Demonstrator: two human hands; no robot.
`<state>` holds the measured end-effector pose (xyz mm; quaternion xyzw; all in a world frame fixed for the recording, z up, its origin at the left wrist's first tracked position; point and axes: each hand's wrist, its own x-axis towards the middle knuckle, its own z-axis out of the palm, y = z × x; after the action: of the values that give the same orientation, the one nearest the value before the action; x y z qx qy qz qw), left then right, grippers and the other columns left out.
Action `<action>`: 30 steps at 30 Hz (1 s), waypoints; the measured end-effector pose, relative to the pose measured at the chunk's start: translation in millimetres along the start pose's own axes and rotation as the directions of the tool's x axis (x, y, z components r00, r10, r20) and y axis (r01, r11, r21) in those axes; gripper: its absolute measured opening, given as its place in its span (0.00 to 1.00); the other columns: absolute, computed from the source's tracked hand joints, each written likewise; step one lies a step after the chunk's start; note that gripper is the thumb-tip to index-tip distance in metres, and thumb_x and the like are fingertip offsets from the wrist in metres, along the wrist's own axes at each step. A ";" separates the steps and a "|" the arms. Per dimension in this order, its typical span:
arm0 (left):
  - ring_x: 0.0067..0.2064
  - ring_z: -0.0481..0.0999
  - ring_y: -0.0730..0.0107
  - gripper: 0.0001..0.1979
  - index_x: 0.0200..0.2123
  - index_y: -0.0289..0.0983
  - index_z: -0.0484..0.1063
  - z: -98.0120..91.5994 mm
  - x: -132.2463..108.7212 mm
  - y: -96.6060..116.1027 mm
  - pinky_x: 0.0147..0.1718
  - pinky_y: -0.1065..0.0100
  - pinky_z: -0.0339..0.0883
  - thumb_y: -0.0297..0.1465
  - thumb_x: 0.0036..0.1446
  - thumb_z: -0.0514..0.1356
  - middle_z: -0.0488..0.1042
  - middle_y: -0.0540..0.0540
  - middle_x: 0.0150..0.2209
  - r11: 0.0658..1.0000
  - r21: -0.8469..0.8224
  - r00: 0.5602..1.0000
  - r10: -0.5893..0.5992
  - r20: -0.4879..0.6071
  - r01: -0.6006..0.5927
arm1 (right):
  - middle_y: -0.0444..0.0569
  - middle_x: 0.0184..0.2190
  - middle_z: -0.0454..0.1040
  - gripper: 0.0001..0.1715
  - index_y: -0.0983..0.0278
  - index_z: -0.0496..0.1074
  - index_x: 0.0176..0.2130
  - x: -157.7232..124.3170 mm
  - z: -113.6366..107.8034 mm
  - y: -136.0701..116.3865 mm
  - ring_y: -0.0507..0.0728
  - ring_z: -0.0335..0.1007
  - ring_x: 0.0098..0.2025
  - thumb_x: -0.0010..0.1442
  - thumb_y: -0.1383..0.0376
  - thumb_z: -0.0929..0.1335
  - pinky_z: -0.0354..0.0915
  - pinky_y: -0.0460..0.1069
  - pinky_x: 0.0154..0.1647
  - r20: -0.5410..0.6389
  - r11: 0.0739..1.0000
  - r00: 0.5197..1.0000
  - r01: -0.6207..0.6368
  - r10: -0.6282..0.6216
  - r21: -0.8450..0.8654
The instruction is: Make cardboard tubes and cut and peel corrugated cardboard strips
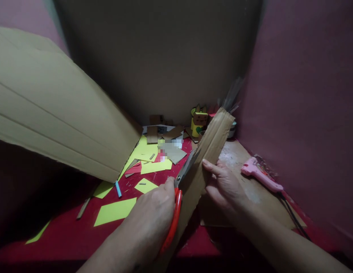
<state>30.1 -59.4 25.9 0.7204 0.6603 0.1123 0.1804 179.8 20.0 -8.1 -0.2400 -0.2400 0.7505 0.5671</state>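
Note:
My left hand (159,206) is closed round the red handles of a pair of scissors (176,212). The metal blades lie along the left edge of a long strip of cardboard (212,146), pointing up and away from me. On the strip's right edge, my right hand (223,185) grips it with the thumb on top and the fingers underneath. The strip slants from the lower middle up to the right, its far end ragged. Whether the blades are parted is hard to make out.
A large cardboard sheet (57,102) leans in from the left. Yellow paper pieces (116,212) and a light-blue stick (118,189) lie on the red tabletop (71,231). To the right, a pink glue gun (260,174) rests on a cardboard mat (250,208). Yellow decorated holders (197,121) stand behind.

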 end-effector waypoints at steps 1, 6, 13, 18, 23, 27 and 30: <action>0.36 0.76 0.55 0.19 0.47 0.36 0.65 0.8 1.0 0.5 0.30 0.64 0.64 0.41 0.57 0.49 0.76 0.37 0.38 1.000 0.028 1.000 0.005 0.005 -0.005 | 0.48 0.34 0.77 0.11 0.65 0.72 0.38 -0.5 -0.5 0.0 0.56 0.72 0.38 0.52 0.73 0.70 0.67 0.53 0.46 0.000 1.000 1.000 -0.003 0.003 -0.003; 0.28 0.75 0.56 0.19 0.39 0.34 0.67 1.4 5.9 3.2 0.26 0.64 0.62 0.42 0.59 0.46 0.75 0.39 0.28 0.984 0.175 1.000 -0.020 0.017 0.016 | 0.48 0.33 0.77 0.08 0.64 0.73 0.37 -0.7 -4.8 1.4 0.56 0.73 0.37 0.54 0.72 0.69 0.67 0.53 0.44 0.035 1.000 0.999 0.007 -0.006 -0.027; 0.24 0.74 0.57 0.15 0.38 0.34 0.65 7.3 8.1 1.5 0.22 0.66 0.60 0.37 0.61 0.45 0.74 0.42 0.24 0.913 0.406 0.999 0.034 0.022 -0.040 | 0.47 0.31 0.77 0.07 0.64 0.72 0.35 -0.3 -7.1 1.8 0.56 0.73 0.35 0.53 0.72 0.69 0.68 0.54 0.43 0.041 1.000 0.999 0.000 0.001 -0.016; 0.25 0.76 0.56 0.13 0.38 0.34 0.65 8.1 8.6 5.4 0.20 0.66 0.58 0.32 0.62 0.43 0.74 0.42 0.25 0.867 0.494 0.997 0.038 0.068 -0.067 | 0.48 0.31 0.77 0.10 0.64 0.71 0.37 -1.2 -7.4 1.3 0.55 0.73 0.34 0.53 0.74 0.68 0.68 0.54 0.43 0.023 1.000 1.000 0.003 -0.003 0.002; 0.23 0.74 0.60 0.14 0.37 0.35 0.65 13.5 10.0 1.4 0.17 0.68 0.50 0.32 0.64 0.42 0.73 0.44 0.23 0.857 0.507 0.996 0.071 0.059 -0.091 | 0.46 0.30 0.77 0.14 0.62 0.71 0.40 -0.6 -9.5 0.9 0.55 0.73 0.34 0.53 0.76 0.68 0.68 0.54 0.43 0.030 1.000 1.000 0.002 -0.003 0.028; 0.24 0.74 0.61 0.15 0.38 0.36 0.64 17.2 11.8 -3.3 0.19 0.67 0.50 0.34 0.65 0.40 0.73 0.46 0.23 0.889 0.449 0.996 0.088 0.022 -0.089 | 0.47 0.30 0.77 0.13 0.63 0.71 0.39 -0.2 -12.6 0.5 0.55 0.73 0.33 0.53 0.75 0.68 0.68 0.54 0.43 0.048 1.000 0.999 0.007 -0.008 0.016; 0.27 0.75 0.60 0.18 0.37 0.36 0.64 13.7 10.7 -1.6 0.22 0.67 0.56 0.38 0.65 0.39 0.74 0.44 0.27 0.958 0.281 0.998 0.050 0.041 -0.059 | 0.47 0.31 0.77 0.12 0.64 0.71 0.40 -1.3 -11.9 1.3 0.55 0.73 0.34 0.54 0.74 0.68 0.68 0.54 0.43 0.078 1.000 0.997 0.011 -0.012 0.011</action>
<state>35.3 -50.2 12.0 0.7584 0.6463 0.0097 0.0838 186.7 19.4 -18.0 -0.2061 -0.2593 0.7573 0.5628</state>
